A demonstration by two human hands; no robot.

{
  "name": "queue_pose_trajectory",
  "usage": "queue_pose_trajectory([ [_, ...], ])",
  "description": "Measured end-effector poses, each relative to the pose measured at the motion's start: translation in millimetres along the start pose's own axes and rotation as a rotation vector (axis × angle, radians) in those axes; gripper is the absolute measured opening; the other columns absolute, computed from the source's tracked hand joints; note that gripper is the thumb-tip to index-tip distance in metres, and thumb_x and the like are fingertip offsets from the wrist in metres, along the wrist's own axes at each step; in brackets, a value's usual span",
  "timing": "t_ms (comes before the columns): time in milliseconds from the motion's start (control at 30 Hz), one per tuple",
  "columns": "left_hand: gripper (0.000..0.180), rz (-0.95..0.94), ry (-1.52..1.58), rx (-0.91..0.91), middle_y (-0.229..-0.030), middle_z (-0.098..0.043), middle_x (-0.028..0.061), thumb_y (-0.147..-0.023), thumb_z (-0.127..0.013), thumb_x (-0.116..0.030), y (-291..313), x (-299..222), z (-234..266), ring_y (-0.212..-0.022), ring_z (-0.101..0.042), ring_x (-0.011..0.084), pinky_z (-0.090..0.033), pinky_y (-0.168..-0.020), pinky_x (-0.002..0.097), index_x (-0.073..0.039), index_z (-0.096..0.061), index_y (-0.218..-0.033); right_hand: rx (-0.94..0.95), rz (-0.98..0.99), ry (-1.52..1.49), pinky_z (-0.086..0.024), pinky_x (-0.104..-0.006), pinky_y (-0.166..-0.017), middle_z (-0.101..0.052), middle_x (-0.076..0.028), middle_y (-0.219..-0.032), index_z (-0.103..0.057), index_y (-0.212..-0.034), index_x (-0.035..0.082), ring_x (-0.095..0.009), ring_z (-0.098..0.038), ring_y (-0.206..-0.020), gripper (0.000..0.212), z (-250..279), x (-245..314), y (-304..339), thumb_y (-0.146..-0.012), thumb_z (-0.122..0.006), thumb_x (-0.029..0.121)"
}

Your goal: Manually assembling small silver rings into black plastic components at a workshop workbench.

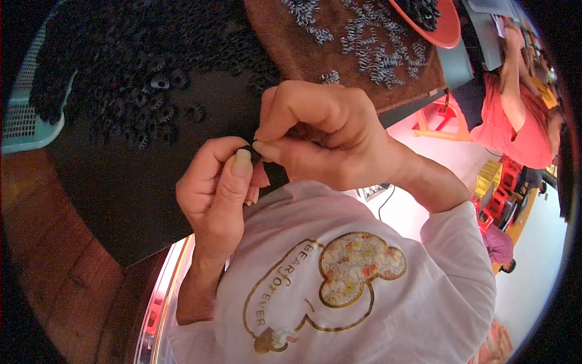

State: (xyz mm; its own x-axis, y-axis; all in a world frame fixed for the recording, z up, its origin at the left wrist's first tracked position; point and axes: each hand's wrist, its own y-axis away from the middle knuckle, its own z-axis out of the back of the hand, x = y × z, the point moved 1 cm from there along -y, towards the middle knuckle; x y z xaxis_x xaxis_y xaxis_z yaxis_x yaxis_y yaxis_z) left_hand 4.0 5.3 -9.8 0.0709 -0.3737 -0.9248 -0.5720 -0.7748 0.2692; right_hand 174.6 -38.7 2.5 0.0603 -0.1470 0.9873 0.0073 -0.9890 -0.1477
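Observation:
Close together above the front of the black work surface, my two hands meet at the fingertips. Between thumb and fingers, my left hand grips a small black plastic piece, mostly covered by the fingers. My right hand is closed in a pinch right beside that piece; whatever is between its thumb and forefinger is too small to make out. Loose black ring-shaped pieces lie heaped beyond the left hand. Small metal coil springs are scattered on a brown cloth beyond the right hand.
A teal perforated basket stands at the far left, black pieces spilling from it. An orange-red basin holding dark pieces sits at the back right. Beyond the table's right edge are a red stool and a person in a red shirt.

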Motion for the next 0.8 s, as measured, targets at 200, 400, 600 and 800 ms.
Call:
queue_pose_trajectory([
  [200, 0.018, -0.118, -0.180, 0.015, -0.069, -0.056, 0.0004, -0.093, -0.053, -0.017, 0.6, 8.2, 1.5, -0.054, -0.046, 0.0055, -0.035, -0.046, 0.0189, -0.001, -0.057, -0.101, -0.038, -0.290, -0.230, -0.039, -0.0177, -0.050, -0.054, -0.004, -0.074, -0.055, -0.083, -0.001, -0.006, -0.052, -0.058, 0.007, -1.6, 10.7, 3.2, -0.086, -0.057, -0.007],
  [400, 0.020, -0.022, -0.087, 0.003, -0.070, -0.059, 0.0027, -0.094, -0.054, -0.018, -4.1, -0.6, -0.1, -0.055, -0.046, 0.0041, -0.038, -0.050, 0.0187, 0.001, -0.059, -0.096, 0.007, 0.041, -0.002, -0.038, -0.0191, -0.050, -0.054, -0.006, -0.077, -0.056, -0.085, -0.002, -0.007, -0.052, -0.058, 0.005, -3.3, -0.4, 6.5, -0.086, -0.056, -0.007],
  [600, 0.021, -0.026, -0.076, 0.050, -0.070, -0.060, 0.0029, -0.095, -0.053, -0.018, -4.6, 1.6, -0.2, -0.055, -0.047, 0.0038, -0.038, -0.050, 0.0182, 0.002, -0.059, -0.098, 0.030, -0.153, -0.154, -0.038, -0.0190, -0.049, -0.054, -0.005, -0.077, -0.056, -0.086, -0.002, -0.006, -0.051, -0.056, 0.003, 5.2, 7.0, 4.3, -0.087, -0.058, -0.005],
  [800, 0.021, -0.015, -0.125, 0.095, -0.072, -0.061, 0.0032, -0.095, -0.053, -0.017, -5.7, -0.1, 1.5, -0.056, -0.048, 0.0034, -0.040, -0.051, 0.0178, 0.003, -0.059, -0.099, 0.028, -0.174, -0.160, -0.038, -0.0188, -0.047, -0.054, -0.004, -0.074, -0.056, -0.087, -0.002, -0.006, -0.052, -0.054, 0.003, 8.2, 7.1, 4.1, -0.087, -0.059, -0.003],
])
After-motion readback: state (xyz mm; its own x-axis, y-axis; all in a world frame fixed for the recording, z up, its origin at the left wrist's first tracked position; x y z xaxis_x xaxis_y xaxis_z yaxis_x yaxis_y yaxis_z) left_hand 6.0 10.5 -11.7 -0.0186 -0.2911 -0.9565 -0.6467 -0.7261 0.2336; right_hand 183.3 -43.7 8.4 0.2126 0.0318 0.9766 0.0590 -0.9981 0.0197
